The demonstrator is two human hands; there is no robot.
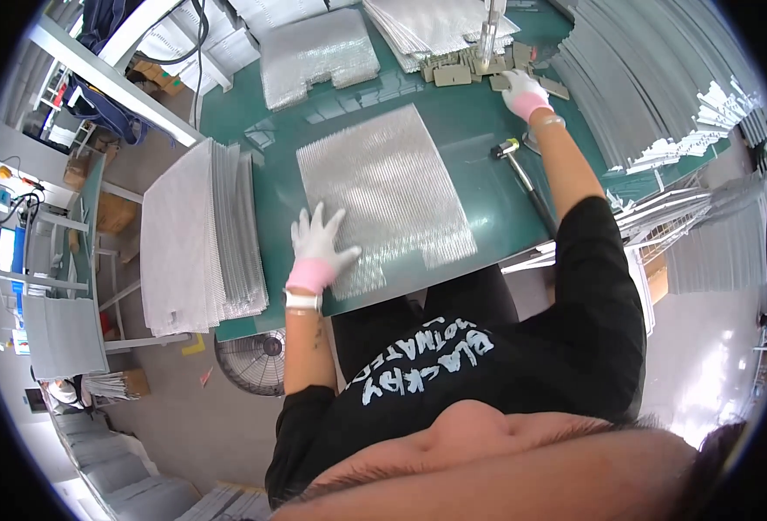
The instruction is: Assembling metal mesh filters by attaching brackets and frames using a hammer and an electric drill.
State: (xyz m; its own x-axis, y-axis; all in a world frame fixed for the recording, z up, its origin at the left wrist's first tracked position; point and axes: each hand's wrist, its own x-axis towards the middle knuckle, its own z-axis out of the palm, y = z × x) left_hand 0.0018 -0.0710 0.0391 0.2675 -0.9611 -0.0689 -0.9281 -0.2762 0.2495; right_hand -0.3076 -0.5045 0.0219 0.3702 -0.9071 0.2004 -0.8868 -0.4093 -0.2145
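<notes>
A silver, finely ribbed panel [383, 187] with a notched near edge lies flat on the green table. On its left near part rests my left hand [318, 247], in a white glove with a pink cuff, fingers spread and holding nothing. My right hand [525, 95], gloved the same way, reaches to the far right among small flat grey-tan pieces [453, 75]. Its fingers are bent in at the pile; what lies between the fingertips is too small to make out. Nearer to me than that hand lies a hammer [526, 178] with a dark handle.
Stacks of ribbed panels stand at the left [197, 239] and along the right [652, 87]. More panels [318, 56] lie at the back of the green table [496, 234]. A clear upright tube [488, 35] rises beside the small pieces. A floor fan [257, 360] stands below the left front edge.
</notes>
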